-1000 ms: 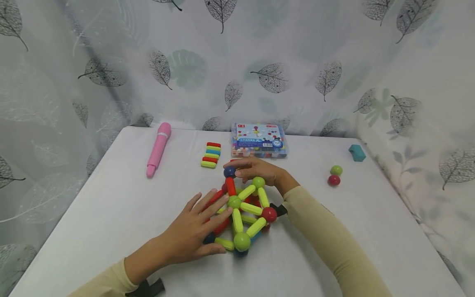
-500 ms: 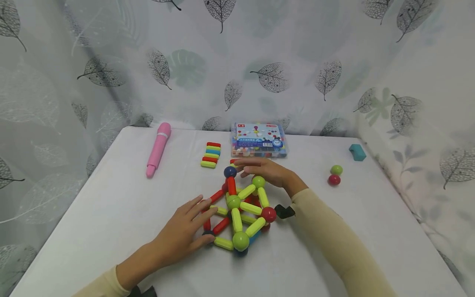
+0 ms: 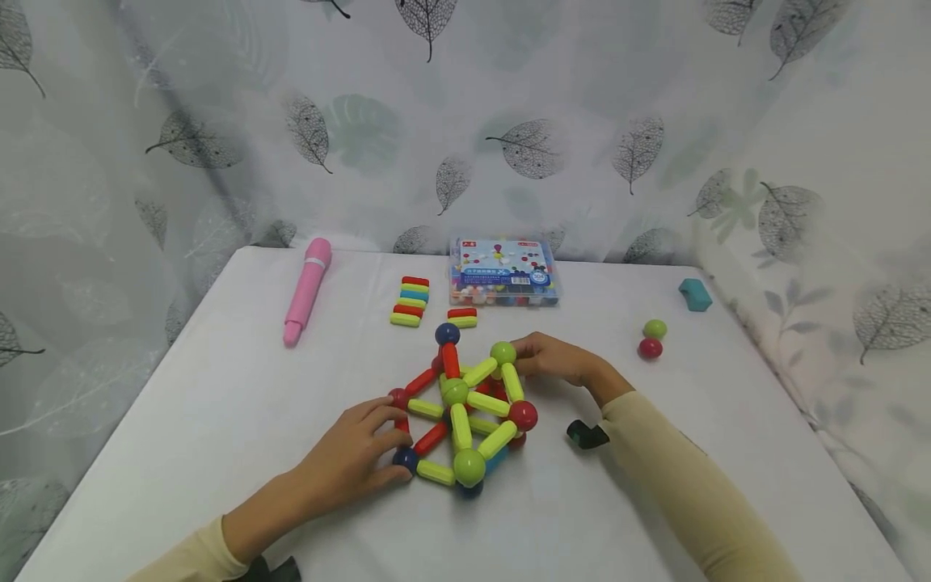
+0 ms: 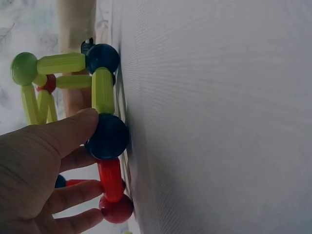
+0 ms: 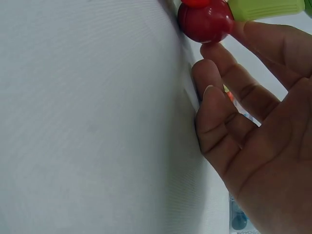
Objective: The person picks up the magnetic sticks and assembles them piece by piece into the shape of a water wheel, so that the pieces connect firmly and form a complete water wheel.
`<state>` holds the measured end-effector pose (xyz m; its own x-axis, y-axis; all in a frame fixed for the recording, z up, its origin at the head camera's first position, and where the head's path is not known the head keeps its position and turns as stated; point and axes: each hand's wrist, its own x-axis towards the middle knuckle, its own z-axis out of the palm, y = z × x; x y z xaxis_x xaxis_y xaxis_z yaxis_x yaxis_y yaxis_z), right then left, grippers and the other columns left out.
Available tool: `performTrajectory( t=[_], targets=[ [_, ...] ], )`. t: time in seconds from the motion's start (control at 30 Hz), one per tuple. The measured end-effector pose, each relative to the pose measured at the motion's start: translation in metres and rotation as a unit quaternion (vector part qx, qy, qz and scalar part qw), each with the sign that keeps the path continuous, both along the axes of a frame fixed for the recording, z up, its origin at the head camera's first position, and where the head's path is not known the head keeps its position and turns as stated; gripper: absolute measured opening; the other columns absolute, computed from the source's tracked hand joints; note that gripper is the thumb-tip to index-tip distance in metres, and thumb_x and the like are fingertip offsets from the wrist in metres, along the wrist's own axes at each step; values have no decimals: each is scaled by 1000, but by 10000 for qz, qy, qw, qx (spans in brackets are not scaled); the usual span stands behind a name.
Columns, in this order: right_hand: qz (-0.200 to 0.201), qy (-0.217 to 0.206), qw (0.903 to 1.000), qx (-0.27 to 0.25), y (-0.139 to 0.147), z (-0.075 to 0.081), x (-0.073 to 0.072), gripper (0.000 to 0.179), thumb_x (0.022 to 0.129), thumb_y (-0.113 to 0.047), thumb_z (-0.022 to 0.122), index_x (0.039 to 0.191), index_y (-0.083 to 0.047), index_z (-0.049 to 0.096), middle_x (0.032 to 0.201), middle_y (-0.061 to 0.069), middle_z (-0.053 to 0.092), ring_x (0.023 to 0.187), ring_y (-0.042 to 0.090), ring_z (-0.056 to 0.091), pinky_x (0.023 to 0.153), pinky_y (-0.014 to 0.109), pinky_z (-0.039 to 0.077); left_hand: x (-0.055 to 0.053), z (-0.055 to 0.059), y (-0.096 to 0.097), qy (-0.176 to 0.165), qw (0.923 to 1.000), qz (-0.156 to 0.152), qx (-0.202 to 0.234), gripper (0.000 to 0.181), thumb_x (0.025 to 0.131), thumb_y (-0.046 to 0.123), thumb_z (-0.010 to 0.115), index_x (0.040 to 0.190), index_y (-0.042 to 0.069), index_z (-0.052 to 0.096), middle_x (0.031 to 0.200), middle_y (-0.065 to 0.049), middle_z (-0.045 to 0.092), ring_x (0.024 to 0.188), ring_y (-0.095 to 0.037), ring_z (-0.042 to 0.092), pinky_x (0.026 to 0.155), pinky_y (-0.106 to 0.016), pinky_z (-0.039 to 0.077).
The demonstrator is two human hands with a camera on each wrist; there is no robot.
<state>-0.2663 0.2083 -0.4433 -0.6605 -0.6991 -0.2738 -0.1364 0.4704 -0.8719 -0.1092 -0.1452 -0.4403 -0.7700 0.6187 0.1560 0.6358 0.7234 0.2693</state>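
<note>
A ball-and-stick toy structure [image 3: 455, 392] of lime, red and blue pieces stands mid-table in the head view, a blue ball [image 3: 447, 333] topping its back. My left hand [image 3: 345, 453] holds its left side. In the left wrist view the thumb presses a dark blue ball [image 4: 108, 137], while fingers reach the red stick [image 4: 111, 180] and a red ball [image 4: 116, 208]. My right hand [image 3: 560, 362] is at the back right, fingers partly hidden behind a lime ball [image 3: 503, 353]. In the right wrist view its thumb and a finger pinch a low red ball [image 5: 207, 22].
Behind stand a clear plastic box [image 3: 503, 275] of pieces, a row of coloured sticks [image 3: 410, 297] and a short pair of sticks [image 3: 462, 317]. A pink pen-like tube [image 3: 309, 291] lies left. Lime [image 3: 655, 329] and red balls [image 3: 650, 348] and a teal block [image 3: 695, 295] lie right.
My right hand has come away from the top blue ball and moved down to the structure's back right. The left hand has drawn back from over the structure to its lower left side.
</note>
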Motion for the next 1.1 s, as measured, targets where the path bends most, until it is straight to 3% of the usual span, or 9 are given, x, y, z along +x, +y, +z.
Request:
performTrajectory(
  t=[0.27,0.43,0.63,0.87,1.1],
  targets=[
    [-90,75,9999,-65,-2,-1,-1,24,99,-16,59,117,-11,73,103,3,68,92,23,55,84,36,50,0,-2,-3,-12,10000,15,23,41,79,43,87,111,21,76,128,-4,65,136,-32,50,109,-54,45],
    [-861,243,9960,-67,-1,4,-2,32,98,-20,61,129,-16,69,118,4,68,101,28,58,82,37,53,0,-2,-6,-62,10000,23,59,41,78,43,88,111,21,76,129,-4,65,136,-32,50,108,-54,46],
    [-1538,708,9855,71,-26,-2,-24,40,99,-26,66,137,-14,64,124,9,63,105,28,58,79,34,55,0,-3,-8,-183,9998,72,100,41,79,42,88,113,22,76,131,-4,63,137,-32,48,108,-55,46],
    [-1668,1313,9744,734,-63,-8,-46,33,94,-21,73,126,-14,69,120,8,63,108,27,58,88,38,55,1,-5,-7,-276,9996,0,101,43,80,42,87,116,22,75,135,-3,62,137,-30,48,107,-55,47],
    [-1659,1530,9664,1234,-64,-10,-46,20,92,-22,75,106,-8,73,98,5,68,92,22,59,83,34,53,2,-4,-6,-319,9995,29,55,44,80,43,87,117,23,74,136,-3,61,138,-30,47,108,-54,47]
  ],
)
